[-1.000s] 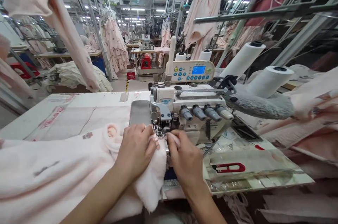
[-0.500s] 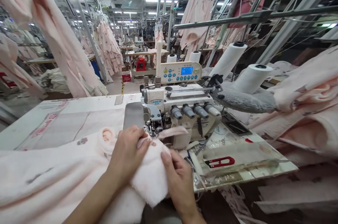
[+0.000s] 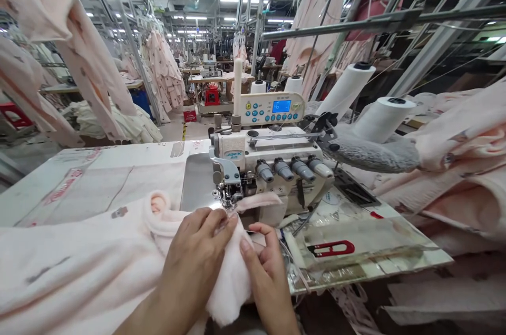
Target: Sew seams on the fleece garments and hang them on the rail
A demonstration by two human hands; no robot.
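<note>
My left hand (image 3: 197, 253) is closed on a pale pink fleece garment (image 3: 83, 261), its fingertips pinching the cloth just in front of the presser foot (image 3: 227, 193) of an overlock sewing machine (image 3: 272, 150). At the garment's right edge, my right hand (image 3: 269, 272) has its thumb against a white fleecy flap (image 3: 229, 293); the index finger is lifted and bent, and the other fingers curl partly out of sight. A narrow pink strip (image 3: 259, 200) lies by the needle area. The rest of the garment spreads left over the table.
Red thread snips (image 3: 334, 248) lie on the table's right side. Thread cones (image 3: 348, 87) stand behind the machine, near a grey fuzzy-covered arm (image 3: 375, 153). Pink garments (image 3: 466, 150) hang at right, and more cloth (image 3: 87, 61) hangs at left. A control panel (image 3: 272, 107) tops the machine.
My left hand has come slightly nearer and right, its fingers drawn together over the cloth. The right index finger has lifted from the thumb. The white flap hangs narrower and a little lower.
</note>
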